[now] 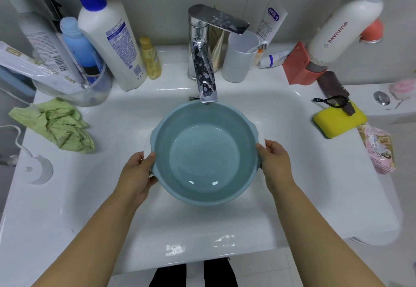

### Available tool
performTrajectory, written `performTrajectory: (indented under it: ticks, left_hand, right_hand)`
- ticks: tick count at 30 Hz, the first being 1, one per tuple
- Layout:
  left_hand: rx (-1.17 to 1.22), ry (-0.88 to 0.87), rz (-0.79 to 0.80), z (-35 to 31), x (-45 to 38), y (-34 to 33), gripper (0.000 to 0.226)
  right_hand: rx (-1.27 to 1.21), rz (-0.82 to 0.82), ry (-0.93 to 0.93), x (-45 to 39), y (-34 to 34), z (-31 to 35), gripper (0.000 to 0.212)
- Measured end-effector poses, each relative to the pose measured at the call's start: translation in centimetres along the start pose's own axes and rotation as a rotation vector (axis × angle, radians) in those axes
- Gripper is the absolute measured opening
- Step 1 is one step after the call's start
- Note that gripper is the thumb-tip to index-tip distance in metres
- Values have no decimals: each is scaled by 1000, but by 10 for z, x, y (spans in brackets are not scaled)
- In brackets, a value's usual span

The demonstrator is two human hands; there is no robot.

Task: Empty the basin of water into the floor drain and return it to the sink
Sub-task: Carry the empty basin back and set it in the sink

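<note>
A round blue-green basin (203,151) sits in the white sink (117,208), just under the chrome tap (204,61). Clear water fills its lower part. My left hand (137,174) grips the basin's left rim, thumb on top. My right hand (275,163) grips the right rim the same way. The floor drain is out of view.
Bottles (110,39) and a clear tub crowd the back left ledge. A green cloth (60,127) lies on the left rim. A cup (240,57), tubes, a red holder and a white bottle stand at the back right. A yellow sponge (340,120) rests on the right rim.
</note>
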State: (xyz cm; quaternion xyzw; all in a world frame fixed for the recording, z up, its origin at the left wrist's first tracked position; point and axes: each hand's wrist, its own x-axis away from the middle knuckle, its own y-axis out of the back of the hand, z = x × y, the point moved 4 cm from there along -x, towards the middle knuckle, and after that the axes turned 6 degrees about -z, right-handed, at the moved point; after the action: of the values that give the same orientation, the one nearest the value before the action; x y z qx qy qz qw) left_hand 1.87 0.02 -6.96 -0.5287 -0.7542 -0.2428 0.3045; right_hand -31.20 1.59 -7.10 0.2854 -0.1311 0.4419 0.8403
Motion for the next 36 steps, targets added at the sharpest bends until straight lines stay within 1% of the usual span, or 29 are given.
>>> performTrajectory:
  ticks: [3, 7, 9, 12, 13, 16, 19, 24, 28, 29, 32, 34, 36]
  left_hand:
    - [5, -10, 7, 2, 0, 0, 12]
    - [3, -8, 7, 0, 3, -1, 11]
    - [16, -4, 3, -1, 3, -2, 10]
    - [20, -3, 10, 1, 2, -2, 9]
    - [23, -2, 13, 3, 0, -1, 11]
    - [36, 5, 14, 8, -4, 4, 21]
    - [50, 9, 27, 11, -4, 7, 23]
    - [58, -6, 70, 17, -2, 12, 37]
    - [4, -50, 125, 23, 2, 13, 14]
    - [7, -56, 134, 25, 3, 13, 12]
    - [56, -73, 160, 27, 6, 10, 24]
    - [80, -90, 176, 26, 7, 6, 22]
    - [91, -110, 190, 24, 8, 0, 18]
  right_hand:
    - [26, 16, 10, 0, 0, -2, 20]
    - [35, 37, -2, -4, -3, -7, 43]
    - [30, 34, 0, -4, -4, -8, 50]
    - [15, 18, -13, -1, -4, -8, 66]
    - [7, 14, -19, 1, -3, -7, 67]
    - [-30, 1, -17, 5, -3, -9, 58]
    - [-63, -12, -15, 8, -1, -13, 50]
    - [-79, -18, -31, 14, 2, -19, 54]
    - [-68, 3, -32, 18, 1, -21, 57]
    - [-70, 13, -21, 18, 1, -22, 54]
    - [-99, 30, 20, 21, 2, -23, 32]
    - [-124, 14, 29, 23, 5, -22, 20]
    - [-147, 8, 38, 24, 8, -21, 19]
